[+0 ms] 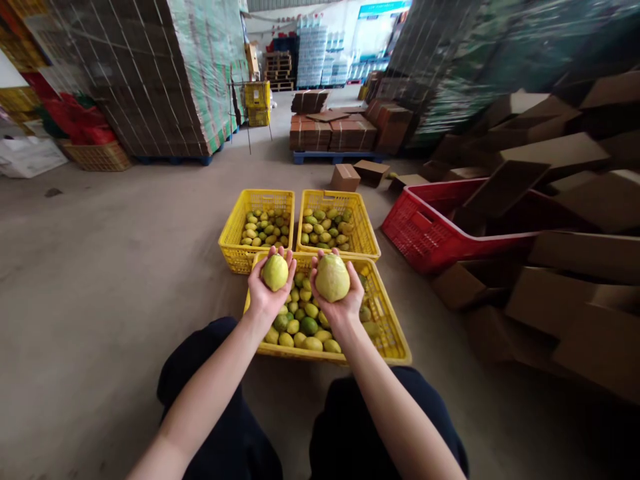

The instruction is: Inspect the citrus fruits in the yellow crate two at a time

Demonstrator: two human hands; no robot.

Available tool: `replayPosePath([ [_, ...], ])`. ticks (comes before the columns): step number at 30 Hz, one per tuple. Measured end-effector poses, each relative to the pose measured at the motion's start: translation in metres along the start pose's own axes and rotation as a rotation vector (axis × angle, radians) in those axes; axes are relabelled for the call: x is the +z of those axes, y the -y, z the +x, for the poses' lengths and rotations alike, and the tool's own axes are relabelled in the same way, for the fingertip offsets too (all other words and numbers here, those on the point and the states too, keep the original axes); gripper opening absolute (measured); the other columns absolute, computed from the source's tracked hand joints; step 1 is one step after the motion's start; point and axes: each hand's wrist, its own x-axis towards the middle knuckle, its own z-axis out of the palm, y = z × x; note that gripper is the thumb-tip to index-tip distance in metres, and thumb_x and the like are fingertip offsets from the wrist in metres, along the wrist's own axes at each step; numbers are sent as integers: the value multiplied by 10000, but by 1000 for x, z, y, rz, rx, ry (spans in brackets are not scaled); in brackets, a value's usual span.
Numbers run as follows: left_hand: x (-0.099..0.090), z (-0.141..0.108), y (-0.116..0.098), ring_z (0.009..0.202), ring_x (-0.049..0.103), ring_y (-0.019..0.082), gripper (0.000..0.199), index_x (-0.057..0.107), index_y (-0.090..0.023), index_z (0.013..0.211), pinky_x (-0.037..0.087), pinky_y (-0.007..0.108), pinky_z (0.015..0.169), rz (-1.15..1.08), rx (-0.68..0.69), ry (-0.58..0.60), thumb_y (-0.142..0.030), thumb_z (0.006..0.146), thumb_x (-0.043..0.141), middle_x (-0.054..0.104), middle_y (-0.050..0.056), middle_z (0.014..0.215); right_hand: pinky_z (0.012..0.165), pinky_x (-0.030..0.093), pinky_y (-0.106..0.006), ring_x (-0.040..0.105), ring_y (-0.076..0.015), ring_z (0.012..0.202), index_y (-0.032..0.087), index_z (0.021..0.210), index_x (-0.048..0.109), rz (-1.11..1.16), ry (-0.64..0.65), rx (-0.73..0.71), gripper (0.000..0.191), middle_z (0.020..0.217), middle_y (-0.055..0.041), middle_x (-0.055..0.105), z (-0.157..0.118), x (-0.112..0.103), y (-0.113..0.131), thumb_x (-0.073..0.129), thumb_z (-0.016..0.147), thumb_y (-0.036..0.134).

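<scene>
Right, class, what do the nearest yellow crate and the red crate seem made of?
Nearest yellow crate: probably moulded plastic, smooth-looking, judging by its regular slots and uniform colour. Red crate: likely plastic too, slightly glossy, with a perforated wall and cut-out handle.

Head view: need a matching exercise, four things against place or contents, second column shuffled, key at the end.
1. Smaller fruit
2. Red crate
3. Larger fruit
4. Nearest yellow crate

A. In the right hand
B. Holds loose yellow and green fruit
C. In the left hand
D. Holds cardboard

Pairs: 1-C, 2-D, 3-A, 4-B
</scene>
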Motion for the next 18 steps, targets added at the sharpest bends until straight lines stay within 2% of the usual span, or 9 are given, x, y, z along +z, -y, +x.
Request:
replayPosePath([
  [3, 0, 3, 4, 871, 667, 151, 208, 662, -177, 852, 535, 312, 863, -30, 7, -30, -208, 827, 458, 697, 23, 814, 661, 582, -316, 690, -194, 848, 245, 991, 639, 12, -27, 20, 226, 953, -18, 724, 3, 0, -9, 563, 780, 272],
  [8, 1, 5, 13, 709, 643, 122, 205, 648, -181, 761, 540, 243, 723, 4, -26, -125, -213, 804, 450, 669, 13, 735, 656, 587, -318, 692, -188, 785, 233, 996, 647, 61, -72, 81, 237, 883, -17, 732, 7, -3, -22, 561, 780, 285],
  [13, 0, 4, 14, 698, 637, 135, 178, 644, -184, 757, 530, 248, 686, 42, -30, -137, -212, 775, 470, 662, 16, 739, 704, 590, -360, 692, -194, 793, 246, 1013, 649, 34, -78, 102, 255, 886, -12, 731, 6, -4, -23, 565, 777, 292],
  [18, -1, 4, 13, 715, 640, 140, 191, 647, -175, 772, 530, 255, 703, -3, -61, -121, -209, 787, 459, 663, 21, 741, 645, 585, -308, 688, -184, 792, 244, 1004, 655, 34, -97, 99, 249, 896, -16, 731, 6, -4, -21, 553, 783, 294],
])
